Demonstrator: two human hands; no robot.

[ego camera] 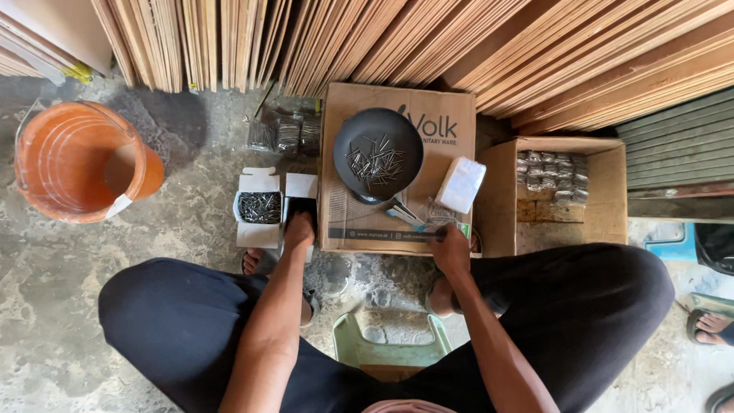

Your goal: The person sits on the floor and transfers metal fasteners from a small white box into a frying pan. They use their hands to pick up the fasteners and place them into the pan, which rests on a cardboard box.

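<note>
The left hand [299,229] dips into a small dark box [300,206] at nine o'clock of the cardboard carton [451,115] — its grip hidden — while the right hand [451,248] pinches a plastic packet [440,222] at five o'clock of the nail-filled scale pan [378,153], seemingly ready for filling.

Bucket [80,160]: we see orange plastic.
Bowl [378,155]: we see dark grey, holding silvery nails [375,162].
Carton [397,168]: we see plain brown cardboard.
Trousers [183,321]: we see black.
Stool [391,348]: we see pale green.
Floor [46,291]: we see mottled grey.
</note>
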